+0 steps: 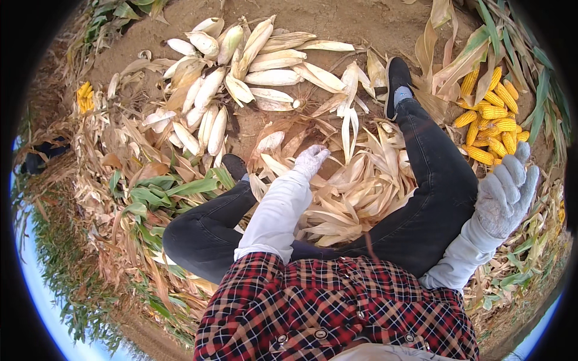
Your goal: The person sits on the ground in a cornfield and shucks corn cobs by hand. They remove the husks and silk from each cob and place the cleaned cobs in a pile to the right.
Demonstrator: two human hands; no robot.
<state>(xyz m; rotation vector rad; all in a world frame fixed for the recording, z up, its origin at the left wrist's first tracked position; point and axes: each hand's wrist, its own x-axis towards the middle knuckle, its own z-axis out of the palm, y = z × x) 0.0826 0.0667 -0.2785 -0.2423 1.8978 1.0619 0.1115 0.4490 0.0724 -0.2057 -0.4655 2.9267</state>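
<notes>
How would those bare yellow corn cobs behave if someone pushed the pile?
The yellow cobs would probably roll, being rounded and loosely heaped. They look stiff, lying straight even across one another. Upper ones, resting on others, might slide down.

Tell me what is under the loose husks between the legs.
Brown soil shows near the edge of the husks; whatever lies beneath their middle is covered and cannot be seen.

Two gloved hands (504, 195), two dark shoes (398, 75) and one plaid shirt (337, 301) appear alongside more than fifteen ears of corn (274, 77) in their husks and more than ten bare yellow cobs (494, 112).
</notes>
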